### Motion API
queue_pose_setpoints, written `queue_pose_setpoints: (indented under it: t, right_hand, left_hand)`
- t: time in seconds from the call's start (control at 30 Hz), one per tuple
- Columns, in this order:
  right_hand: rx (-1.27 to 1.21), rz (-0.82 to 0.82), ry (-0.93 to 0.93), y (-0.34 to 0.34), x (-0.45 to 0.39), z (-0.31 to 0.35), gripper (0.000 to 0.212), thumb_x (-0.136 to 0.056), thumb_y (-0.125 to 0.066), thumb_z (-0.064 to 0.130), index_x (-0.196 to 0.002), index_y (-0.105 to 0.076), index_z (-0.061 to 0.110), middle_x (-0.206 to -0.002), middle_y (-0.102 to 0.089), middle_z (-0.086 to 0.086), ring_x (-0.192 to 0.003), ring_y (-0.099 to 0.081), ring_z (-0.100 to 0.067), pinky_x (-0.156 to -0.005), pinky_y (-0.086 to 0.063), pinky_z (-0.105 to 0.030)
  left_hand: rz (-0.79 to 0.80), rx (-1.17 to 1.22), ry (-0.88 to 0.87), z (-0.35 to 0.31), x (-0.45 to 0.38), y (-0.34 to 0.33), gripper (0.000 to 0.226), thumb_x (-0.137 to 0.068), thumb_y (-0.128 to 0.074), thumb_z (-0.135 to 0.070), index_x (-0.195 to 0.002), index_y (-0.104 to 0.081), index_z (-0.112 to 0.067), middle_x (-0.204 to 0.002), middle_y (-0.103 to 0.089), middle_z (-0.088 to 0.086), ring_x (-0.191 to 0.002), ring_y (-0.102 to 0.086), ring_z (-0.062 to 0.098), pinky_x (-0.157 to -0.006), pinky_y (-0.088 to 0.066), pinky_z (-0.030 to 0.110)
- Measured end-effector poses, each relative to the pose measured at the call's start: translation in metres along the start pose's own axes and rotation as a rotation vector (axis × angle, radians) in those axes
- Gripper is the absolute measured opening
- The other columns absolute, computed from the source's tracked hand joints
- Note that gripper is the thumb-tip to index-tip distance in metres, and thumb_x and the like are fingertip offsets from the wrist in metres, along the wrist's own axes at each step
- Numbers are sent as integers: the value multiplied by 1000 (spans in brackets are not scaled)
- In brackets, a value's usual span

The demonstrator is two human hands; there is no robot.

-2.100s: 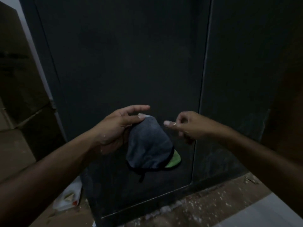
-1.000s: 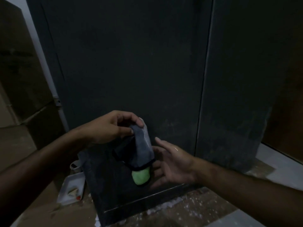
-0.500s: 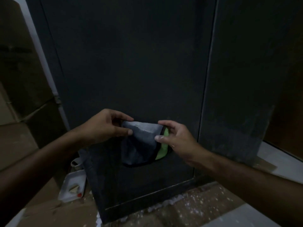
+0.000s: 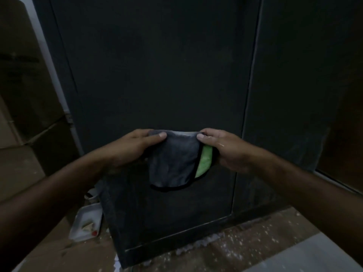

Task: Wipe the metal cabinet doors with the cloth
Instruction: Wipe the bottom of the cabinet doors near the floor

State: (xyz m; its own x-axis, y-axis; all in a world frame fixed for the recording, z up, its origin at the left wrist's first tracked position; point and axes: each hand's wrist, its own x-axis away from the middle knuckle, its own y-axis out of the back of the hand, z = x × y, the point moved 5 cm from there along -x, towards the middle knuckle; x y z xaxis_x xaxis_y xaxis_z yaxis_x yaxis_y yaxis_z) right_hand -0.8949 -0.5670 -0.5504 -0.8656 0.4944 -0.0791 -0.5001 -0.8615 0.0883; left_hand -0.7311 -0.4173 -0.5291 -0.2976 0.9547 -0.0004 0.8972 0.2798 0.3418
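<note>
Two hands held one cloth (image 4: 173, 160) stretched between them in front of the dark metal cabinet doors (image 4: 157, 75); the left hand (image 4: 135, 147) pinched the cloth's upper left corner, thumb on the near face and fingers curled behind; the right hand (image 4: 225, 148) pinched the upper right corner in the same way, thumb forward, the rest of the fingers wrapped round the edge. The cloth was grey with a black bound hem, and a bright green layer (image 4: 204, 161) showed along its right side beneath the right thumb; it hung in a shallow pouch, its lower hem curved, held before the lower part of the left door; whether it touched the metal could not be told. No brand, label or writing could be read on the cloth or on the doors; the light was dim. A vertical seam (image 4: 249, 95) divided the left door from the right door (image 4: 294, 85), and the lower part of the doors looked dusty and streaked. On the floor to the left of the cabinet lay a white tray (image 4: 78, 228) with small scraps in it, one of them red; the brown floor (image 4: 235, 248) in front of the cabinet was flecked with pale specks; brown cardboard boxes (image 4: 19, 95) stood at the far left.
</note>
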Motion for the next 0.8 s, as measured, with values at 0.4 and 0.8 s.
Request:
queue_pose_setpoints:
  t: [0.4, 0.8]
  right_hand:
    - [-76, 104, -24, -1, 13, -9, 45, -82, -81, 20, -124, -66, 18, -121, -71, -4, -107, -71, -18, -83, -60, -30]
    - [1045, 112, 204, -7, 3, -5, 17, -88, -77, 42, -99, -74, 30, -116, -56, 16, -102, -58, 1, -85, -50, -23]
  left_hand:
    - [40, 354, 75, 17, 4, -15, 60, -76, -78, -4, -133, -68, -18, -135, -71, 12, -117, -73, 26, -91, -64, 40]
    - [-35, -884, -220, 11, 10, -9, 17, -87, -79, -37, -101, -74, -29, -116, -51, -10, -106, -57, 6, -86, -54, 31]
